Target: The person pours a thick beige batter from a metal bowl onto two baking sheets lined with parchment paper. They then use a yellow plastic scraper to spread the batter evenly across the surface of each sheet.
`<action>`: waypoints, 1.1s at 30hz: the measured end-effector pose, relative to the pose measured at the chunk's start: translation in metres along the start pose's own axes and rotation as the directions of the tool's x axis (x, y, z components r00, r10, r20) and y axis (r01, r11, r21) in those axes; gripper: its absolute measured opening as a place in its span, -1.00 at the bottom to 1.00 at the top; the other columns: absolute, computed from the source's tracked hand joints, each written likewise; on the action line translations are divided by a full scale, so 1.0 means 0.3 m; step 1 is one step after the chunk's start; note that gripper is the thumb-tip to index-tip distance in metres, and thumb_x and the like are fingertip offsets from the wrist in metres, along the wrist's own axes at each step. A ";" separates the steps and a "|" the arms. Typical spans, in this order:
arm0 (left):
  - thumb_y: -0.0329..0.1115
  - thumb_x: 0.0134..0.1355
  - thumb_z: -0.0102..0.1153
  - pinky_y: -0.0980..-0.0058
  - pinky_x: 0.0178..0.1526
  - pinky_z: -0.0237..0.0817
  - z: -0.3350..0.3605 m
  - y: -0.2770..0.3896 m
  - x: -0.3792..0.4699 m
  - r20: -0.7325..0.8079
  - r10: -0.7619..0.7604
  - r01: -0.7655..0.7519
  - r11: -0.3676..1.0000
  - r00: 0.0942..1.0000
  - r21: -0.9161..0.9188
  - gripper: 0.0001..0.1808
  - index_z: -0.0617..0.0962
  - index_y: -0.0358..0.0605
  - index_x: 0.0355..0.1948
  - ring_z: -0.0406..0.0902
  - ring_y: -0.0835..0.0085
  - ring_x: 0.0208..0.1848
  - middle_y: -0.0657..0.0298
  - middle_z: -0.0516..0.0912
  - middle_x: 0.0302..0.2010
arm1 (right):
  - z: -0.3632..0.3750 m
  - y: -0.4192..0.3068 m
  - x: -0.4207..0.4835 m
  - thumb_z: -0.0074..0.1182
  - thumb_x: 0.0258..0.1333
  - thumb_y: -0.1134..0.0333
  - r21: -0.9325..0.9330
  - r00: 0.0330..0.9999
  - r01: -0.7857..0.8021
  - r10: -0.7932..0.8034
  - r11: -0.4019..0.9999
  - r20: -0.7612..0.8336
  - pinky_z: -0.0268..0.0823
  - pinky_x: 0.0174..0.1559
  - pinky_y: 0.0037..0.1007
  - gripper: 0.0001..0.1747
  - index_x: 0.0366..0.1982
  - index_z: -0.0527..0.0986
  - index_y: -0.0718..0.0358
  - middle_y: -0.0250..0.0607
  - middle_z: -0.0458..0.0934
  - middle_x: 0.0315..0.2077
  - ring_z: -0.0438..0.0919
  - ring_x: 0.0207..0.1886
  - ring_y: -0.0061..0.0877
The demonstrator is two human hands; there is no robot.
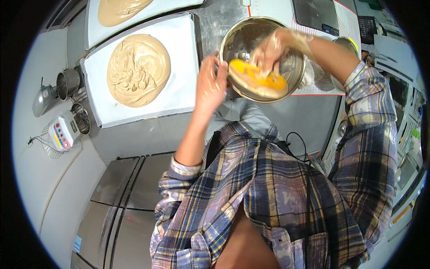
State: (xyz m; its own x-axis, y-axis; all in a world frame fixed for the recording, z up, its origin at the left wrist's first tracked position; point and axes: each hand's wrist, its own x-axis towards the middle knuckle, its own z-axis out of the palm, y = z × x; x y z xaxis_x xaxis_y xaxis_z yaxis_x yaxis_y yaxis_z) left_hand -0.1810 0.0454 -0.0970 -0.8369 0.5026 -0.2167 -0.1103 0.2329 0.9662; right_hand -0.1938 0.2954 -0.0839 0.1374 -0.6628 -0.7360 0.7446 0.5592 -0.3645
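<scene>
My right hand (270,52), smeared with batter, grips a yellow scraper (258,74) inside a steel mixing bowl (233,33). Pale batter coats the scraper's lower part, and both are slightly blurred. At the bowl's left rim my left hand (213,79) has its fingers bent against the edge; the bowl hides part of the grip. A large round pool of tan batter (139,70) lies on a paper-lined baking tray (183,40) to the left. Behind it, a second lined tray (161,8) holds more batter (122,11), cut off by the picture's top.
A dark kitchen scale (315,15) lies on a marked baking mat (346,20) at the back right. Another metal bowl (346,43) is partly under my right forearm. Steel pots (68,84) and a control box with buttons (63,129) are at the left wall.
</scene>
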 end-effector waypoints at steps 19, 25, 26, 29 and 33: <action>-0.39 0.35 -0.08 0.30 -0.20 0.23 0.142 -0.004 -0.205 -0.081 -0.136 0.129 0.987 0.987 -0.091 -0.84 0.42 -0.32 -0.26 0.38 0.13 -0.33 0.00 0.44 -0.39 | -0.088 0.156 0.243 0.25 0.00 0.31 -0.461 0.888 -0.276 0.040 0.844 -0.459 0.49 -0.08 -0.31 -0.47 0.07 0.45 0.18 -0.17 0.60 -0.13 0.58 -0.07 -0.37; -0.25 0.35 -0.03 0.31 -0.33 0.30 -0.006 0.011 -0.025 0.147 -0.122 0.095 0.979 0.981 0.180 -0.74 0.44 -0.29 -0.33 0.47 0.16 -0.43 0.00 0.48 -0.48 | 0.022 0.089 0.127 0.23 0.12 0.36 0.060 0.993 -0.073 0.067 0.996 0.097 0.44 0.06 -0.30 -0.42 0.17 0.32 0.24 -0.29 0.50 0.01 0.50 0.02 -0.51; -0.21 0.35 -0.01 0.32 -0.36 0.31 -0.034 0.012 0.029 0.192 -0.012 -0.034 0.972 0.981 0.233 -0.71 0.45 -0.28 -0.35 0.49 0.20 -0.44 0.01 0.49 -0.49 | 0.017 0.065 0.085 0.21 0.13 0.36 -0.011 0.999 -0.030 0.030 0.999 0.022 0.45 0.00 -0.34 -0.50 0.10 0.35 0.19 -0.35 0.53 -0.09 0.52 -0.05 -0.55; -0.14 0.36 0.00 0.32 -0.37 0.33 -0.080 0.035 0.204 0.345 0.236 -0.374 0.827 0.908 0.419 -0.65 0.44 -0.27 -0.37 0.52 0.24 -0.45 0.00 0.51 -0.52 | -0.003 0.017 -0.013 0.22 0.12 0.32 -0.113 0.942 -0.020 -0.020 0.993 -0.336 0.45 -0.11 -0.44 -0.65 -0.06 0.44 0.19 -0.37 0.59 -0.24 0.55 -0.16 -0.58; -0.15 0.36 -0.03 0.12 -0.25 0.31 -0.074 0.051 0.204 0.183 0.268 -0.318 0.874 0.946 0.367 -0.64 0.43 -0.31 -0.35 0.47 -0.15 -0.31 -0.14 0.51 -0.44 | -0.030 0.030 0.036 0.23 0.05 0.25 -0.730 0.635 -0.163 -0.496 0.664 -0.593 0.48 -0.17 -0.30 -0.69 -0.19 0.55 0.25 -0.10 0.65 -0.28 0.65 -0.23 -0.29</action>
State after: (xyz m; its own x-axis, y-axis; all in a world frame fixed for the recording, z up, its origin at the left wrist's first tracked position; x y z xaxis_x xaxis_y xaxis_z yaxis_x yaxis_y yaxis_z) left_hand -0.2457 0.0614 -0.0923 -0.7234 0.6898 0.0284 0.3669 0.3493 0.8622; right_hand -0.1916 0.2978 -0.1001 -0.6692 -0.4024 -0.6247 -0.0045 0.8429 -0.5380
